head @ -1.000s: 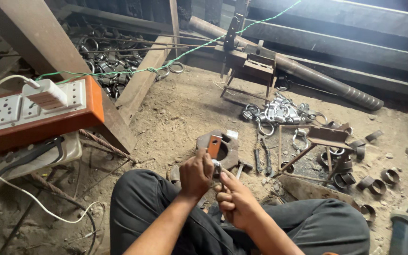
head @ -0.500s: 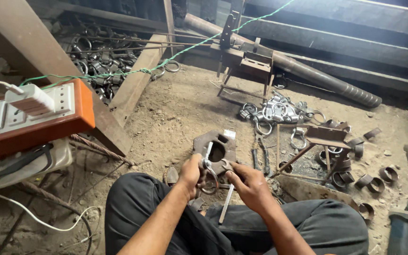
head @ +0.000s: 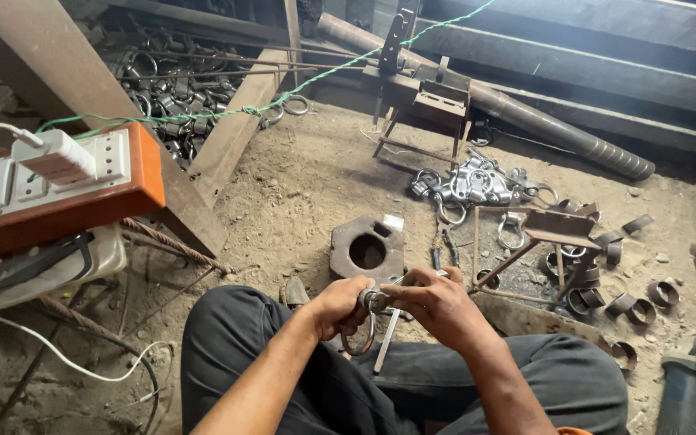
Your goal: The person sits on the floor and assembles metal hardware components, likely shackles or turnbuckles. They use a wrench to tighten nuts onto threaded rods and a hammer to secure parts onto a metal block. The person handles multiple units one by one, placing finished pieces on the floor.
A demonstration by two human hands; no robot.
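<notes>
I see my left hand (head: pixel 340 310) and right hand (head: pixel 437 302) low in the middle of the frame; both sets of fingers are closed around a small metal ring clamp (head: pixel 368 310); just above lies a rusty block with a hole (head: pixel 366 248) on the dirt floor (head: pixel 300 185).

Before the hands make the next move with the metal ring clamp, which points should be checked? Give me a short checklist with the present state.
1. Left hand grips the ring clamp: ok.
2. Right hand on the clamp head: ok.
3. Thin metal rod under the hands kept secure: cannot tell.
4. Square block with hole within reach, in front of the knees: ok.
5. Fastener fully seated: cannot tell, fingers cover it.
6. Angle grinder lies apart from the hands: ok.
</notes>
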